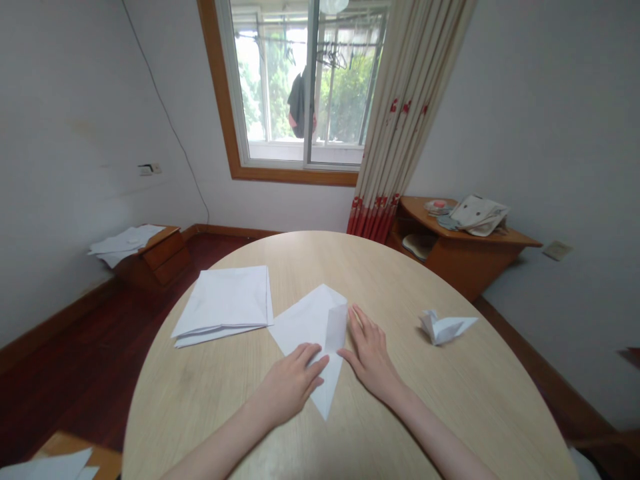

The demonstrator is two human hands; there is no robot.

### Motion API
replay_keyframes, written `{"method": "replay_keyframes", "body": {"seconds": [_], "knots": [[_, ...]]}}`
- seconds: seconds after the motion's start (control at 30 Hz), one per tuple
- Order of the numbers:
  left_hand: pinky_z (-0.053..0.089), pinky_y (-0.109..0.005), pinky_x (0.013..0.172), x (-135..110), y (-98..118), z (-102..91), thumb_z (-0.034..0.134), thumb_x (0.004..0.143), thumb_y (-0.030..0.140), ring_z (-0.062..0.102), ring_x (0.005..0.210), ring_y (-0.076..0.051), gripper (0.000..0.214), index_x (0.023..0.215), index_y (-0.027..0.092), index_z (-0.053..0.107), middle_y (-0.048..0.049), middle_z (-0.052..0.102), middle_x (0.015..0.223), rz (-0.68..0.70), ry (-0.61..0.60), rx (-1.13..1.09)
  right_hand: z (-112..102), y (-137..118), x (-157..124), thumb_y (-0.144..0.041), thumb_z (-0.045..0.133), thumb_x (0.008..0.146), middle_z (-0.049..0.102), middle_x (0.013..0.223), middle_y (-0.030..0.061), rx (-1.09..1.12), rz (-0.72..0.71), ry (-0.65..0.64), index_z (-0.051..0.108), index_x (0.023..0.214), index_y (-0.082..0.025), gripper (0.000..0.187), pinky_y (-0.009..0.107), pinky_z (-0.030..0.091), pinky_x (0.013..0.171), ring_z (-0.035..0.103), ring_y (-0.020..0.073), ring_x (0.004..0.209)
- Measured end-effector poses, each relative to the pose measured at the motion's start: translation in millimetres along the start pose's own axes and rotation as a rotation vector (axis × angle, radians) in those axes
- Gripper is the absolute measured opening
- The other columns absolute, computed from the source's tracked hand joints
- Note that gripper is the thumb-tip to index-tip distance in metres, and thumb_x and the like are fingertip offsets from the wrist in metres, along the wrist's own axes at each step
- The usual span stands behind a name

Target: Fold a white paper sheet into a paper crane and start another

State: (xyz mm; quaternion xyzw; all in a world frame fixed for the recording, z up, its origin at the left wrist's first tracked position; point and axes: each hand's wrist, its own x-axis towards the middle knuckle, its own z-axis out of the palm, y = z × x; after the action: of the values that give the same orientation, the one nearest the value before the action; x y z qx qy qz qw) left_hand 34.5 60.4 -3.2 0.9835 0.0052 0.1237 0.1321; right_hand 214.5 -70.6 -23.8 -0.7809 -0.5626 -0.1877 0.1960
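The left hand [291, 381] lies open and palm-down, its fingers held together and slightly curved, with the fingertips resting on a sheet of thin white paper folded into a pointed kite shape [315, 340]. It presses on the paper without pinching it. The right hand [370, 357] is also open and palm-down, its fingers spread on the table, with the fingertips just beside the paper's raised triangular flap [336, 328]. The folded paper lies between the hands, its lower tip pointing toward the person. Both bare forearms reach in from the bottom of the view, angled toward each other.

All of this rests on a round table with a pale, fine-grained wood finish [430, 407]. Left of the left hand, a flat stack of folded white paper [223, 303] almost touches the kite's left corner. Well right of the right hand sits a small white origami bird [443, 327]. Beyond the table, a wooden corner shelf [465, 250] holds a cream cloth bag [480, 215].
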Motion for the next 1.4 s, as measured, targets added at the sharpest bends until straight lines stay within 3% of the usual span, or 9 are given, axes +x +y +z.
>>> {"method": "replay_keyframes", "body": {"seconds": [0.3, 0.43, 0.5, 0.6, 0.67, 0.73, 1.03, 1.4], "knots": [[0.042, -0.041, 0.096, 4, 2, -4.9, 0.040, 0.098, 0.020, 0.049, 0.112, -0.025, 0.033, 0.130, 0.019, 0.046, -0.0053, 0.055, 0.129, 0.090, -0.031, 0.038, -4, -4, 1, -0.026, 0.040, 0.095, 0.034, 0.145, 0.0199, -0.026, -0.069, 0.025, 0.001, 0.149, -0.014, 0.068, 0.046, 0.032, 0.101, 0.031, 0.0299, 0.133], [0.042, -0.041, 0.096, 3, 0, -2.9, 0.044, 0.097, 0.020, 0.048, 0.113, -0.025, 0.035, 0.132, 0.019, 0.045, -0.0042, 0.054, 0.132, 0.077, -0.032, 0.047, -7, -3, 1, -0.032, 0.039, 0.096, 0.042, 0.138, 0.0207, -0.060, -0.068, 0.055, 0.020, 0.144, -0.011, 0.056, 0.045, 0.035, 0.097, 0.038, 0.0308, 0.126], [0.042, -0.041, 0.097, 3, 0, -2.1, 0.045, 0.096, 0.020, 0.047, 0.113, -0.025, 0.035, 0.132, 0.018, 0.045, -0.0041, 0.053, 0.132, 0.074, -0.034, 0.048, -10, -3, 1, -0.036, 0.040, 0.095, 0.051, 0.127, 0.0208, -0.082, -0.032, 0.047, 0.039, 0.132, -0.009, 0.045, 0.043, 0.039, 0.091, 0.047, 0.0314, 0.116], [0.043, -0.041, 0.096, 3, 0, -2.1, 0.044, 0.097, 0.021, 0.048, 0.112, -0.025, 0.034, 0.131, 0.018, 0.045, -0.0055, 0.054, 0.131, 0.073, -0.028, 0.042, -14, -6, -2, -0.036, 0.040, 0.096, 0.065, 0.094, 0.0137, -0.136, 0.006, -0.077, 0.058, 0.094, -0.014, 0.029, 0.037, 0.041, 0.075, 0.060, 0.0277, 0.088], [0.044, -0.040, 0.094, 3, -1, -2.6, 0.042, 0.098, 0.021, 0.049, 0.110, -0.025, 0.032, 0.130, 0.019, 0.046, -0.0068, 0.055, 0.127, 0.067, -0.025, 0.041, -15, -8, -4, -0.032, 0.037, 0.097, 0.065, 0.073, 0.0082, -0.156, 0.004, -0.156, 0.058, 0.077, -0.017, 0.032, 0.034, 0.038, 0.066, 0.061, 0.0237, 0.072], [0.045, -0.040, 0.092, 3, -1, -2.9, 0.041, 0.098, 0.019, 0.049, 0.108, -0.024, 0.032, 0.129, 0.019, 0.046, -0.0077, 0.055, 0.124, 0.066, -0.027, 0.053, -15, -11, -6, -0.028, 0.035, 0.098, 0.064, 0.066, 0.0061, -0.152, -0.010, -0.186, 0.057, 0.072, -0.018, 0.036, 0.031, 0.035, 0.061, 0.061, 0.0213, 0.064], [0.045, -0.039, 0.092, 1, -7, -0.4, 0.044, 0.087, 0.003, 0.047, 0.109, -0.025, 0.047, 0.132, 0.018, 0.043, -0.0092, 0.052, 0.126, 0.076, -0.056, 0.088, -21, -13, -5, -0.022, 0.047, 0.092, 0.068, 0.065, 0.0013, -0.027, -0.176, -0.318, 0.060, 0.070, -0.018, 0.026, 0.028, 0.027, 0.052, 0.064, 0.0158, 0.059], [0.045, -0.039, 0.093, 1, -6, -1.7, 0.045, 0.088, 0.004, 0.047, 0.110, -0.025, 0.046, 0.131, 0.019, 0.044, -0.0096, 0.052, 0.126, 0.079, -0.025, 0.052, -22, -23, -11, -0.017, 0.047, 0.086, 0.066, 0.057, 0.0016, 0.070, -0.303, -0.366, 0.059, 0.061, -0.018, 0.028, 0.028, 0.021, 0.050, 0.058, 0.0131, 0.051]]}}
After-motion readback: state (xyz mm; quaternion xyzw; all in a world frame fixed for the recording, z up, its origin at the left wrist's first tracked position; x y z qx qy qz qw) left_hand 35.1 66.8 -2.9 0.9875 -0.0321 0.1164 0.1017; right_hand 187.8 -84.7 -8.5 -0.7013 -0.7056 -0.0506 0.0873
